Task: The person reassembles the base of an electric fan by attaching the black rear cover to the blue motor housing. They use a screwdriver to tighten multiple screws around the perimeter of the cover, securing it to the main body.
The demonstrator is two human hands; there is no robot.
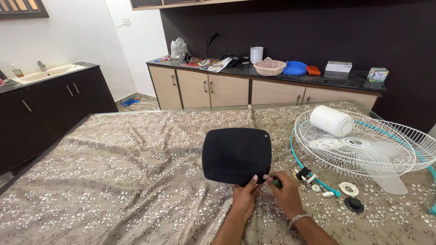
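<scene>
Left hand [245, 197] fingers grip black panel [236, 155]; right hand [285, 193] fingers pinch green tool [276, 183]; fan grille [363, 147] nearby.

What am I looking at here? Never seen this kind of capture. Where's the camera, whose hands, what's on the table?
There is no machine here: a person works with two bare hands, and the single picture comes from a camera worn on their head, looking down and forward.

The left hand grips the lower edge of a black rounded plastic panel with rows of slots, propped up on the table. The right hand pinches a small green-handled tool at the panel's lower right corner; its tip is hidden.

The table carries a brown floral cloth. To the right lie a white wire fan guard with a white motor housing resting on it, a translucent fan blade and small loose parts. Behind is a counter with bowls and boxes.
</scene>
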